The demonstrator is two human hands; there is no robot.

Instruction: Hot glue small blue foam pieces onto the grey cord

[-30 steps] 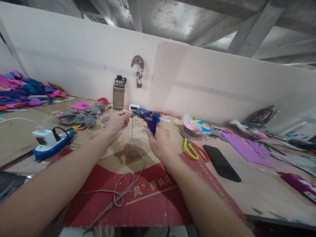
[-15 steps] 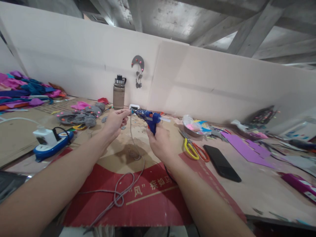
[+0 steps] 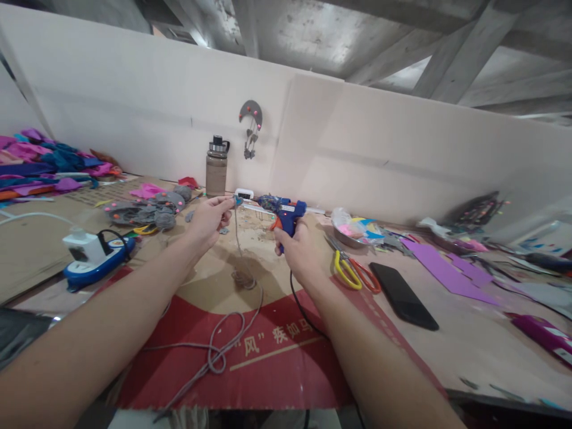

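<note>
My right hand is wrapped round the grip of a blue hot glue gun with an orange trigger and a glue stick at its back. The gun's nozzle points left. Opposite it, my left hand pinches a small blue-grey piece between thumb and fingertips; its exact kind is too small to make out. From that piece a grey cord hangs down and runs in loops over the red and tan cardboard. A gap lies between the nozzle and the piece.
Behind my hands stand a water bottle and a small white device. Scissors, a black phone and a bowl lie to the right. At left are a power strip and grey felt pieces. A moon ornament hangs on the wall.
My right hand has drawn the glue gun to the right, away from the small piece. The left hand stays almost where it was, still pinching it.
</note>
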